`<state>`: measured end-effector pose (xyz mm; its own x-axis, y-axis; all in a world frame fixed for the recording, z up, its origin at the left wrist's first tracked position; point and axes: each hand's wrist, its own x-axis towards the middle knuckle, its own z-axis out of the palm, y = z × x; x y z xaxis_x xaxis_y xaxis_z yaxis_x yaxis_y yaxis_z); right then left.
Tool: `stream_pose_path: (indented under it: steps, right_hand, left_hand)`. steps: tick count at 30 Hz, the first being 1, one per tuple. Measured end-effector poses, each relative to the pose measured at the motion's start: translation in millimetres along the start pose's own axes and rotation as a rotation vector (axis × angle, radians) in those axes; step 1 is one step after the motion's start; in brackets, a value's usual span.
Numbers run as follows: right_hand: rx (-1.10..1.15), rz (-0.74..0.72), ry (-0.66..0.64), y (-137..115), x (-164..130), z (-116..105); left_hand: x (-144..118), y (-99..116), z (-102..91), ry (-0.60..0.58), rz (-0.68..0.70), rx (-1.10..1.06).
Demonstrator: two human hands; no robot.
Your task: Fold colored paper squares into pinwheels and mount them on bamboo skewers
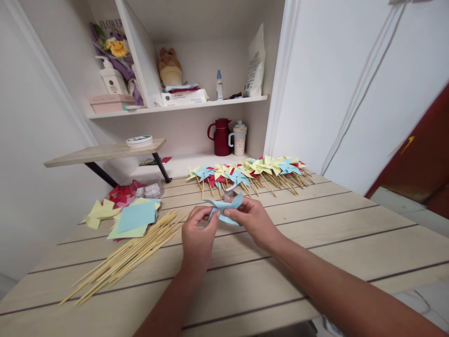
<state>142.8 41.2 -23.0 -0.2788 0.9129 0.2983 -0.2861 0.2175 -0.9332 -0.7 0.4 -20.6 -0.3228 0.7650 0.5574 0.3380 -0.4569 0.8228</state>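
Note:
Between my two hands, just above the table, is a light blue paper pinwheel [228,205] with its corners folded in toward the middle. My left hand [200,227] pinches its left side, thumb near the centre. Thumb and fingers of my right hand [254,220] close on its right side. No stick shows on this pinwheel. Right behind it, partly hidden, lies a small greyish curled item [229,193] whose kind I cannot make out. To the left of my left hand lies a bundle of thin wooden sticks [140,250].
Finished pinwheels [245,173] on sticks lie in a row at the back. Paper squares [136,219], a yellow pinwheel [100,213] and a clear container [149,189] are at left. A small raised shelf [105,153], red jug [222,138] and cup [239,139] stand behind.

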Motion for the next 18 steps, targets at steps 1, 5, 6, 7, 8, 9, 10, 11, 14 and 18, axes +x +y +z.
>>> stream_pose_path:
  steps: [1,5,6,7,8,9,10,11,14,18]
  right_hand:
    - [-0.008,0.000,0.000,0.4,0.1,-0.3]
    - [-0.073,-0.012,0.009,0.6,-0.3,-2.0]
    - [-0.087,-0.019,0.004,-0.2,-0.6,-2.1]
    - [-0.099,-0.027,-0.002,-1.3,-1.0,-2.1]
    - [-0.110,-0.035,-0.010,-2.6,-1.4,-1.9]
    - [-0.118,-0.044,-0.015,-4.0,-1.7,-1.6]
    - [-0.125,-0.051,-0.018,-5.2,-2.0,-1.1]
    - [-0.133,-0.055,-0.019,-6.2,-2.1,-0.6]
    - [-0.117,-0.044,-0.013,-6.6,-1.6,0.4]
    - [0.008,0.018,-0.002,-3.7,-0.6,0.4]
  left_hand:
    - [0.2,-0.1,-0.2,0.001,0.004,-0.005]
    - [0.8,-0.7,-0.8,-0.039,-0.007,0.003]
    - [0.9,-0.6,-1.0,-0.052,-0.012,0.016]
    - [0.8,-0.3,-1.0,-0.062,-0.012,0.032]
    - [0.7,0.1,-1.1,-0.067,-0.008,0.051]
    - [0.4,0.7,-1.1,-0.066,0.001,0.067]
    - [0.1,1.2,-1.0,-0.062,0.011,0.082]
    - [-0.3,1.8,-1.0,-0.054,0.021,0.094]
    - [-1.4,2.9,-0.3,-0.023,0.051,0.111]
    - [-1.4,3.2,0.6,-0.018,0.075,0.057]
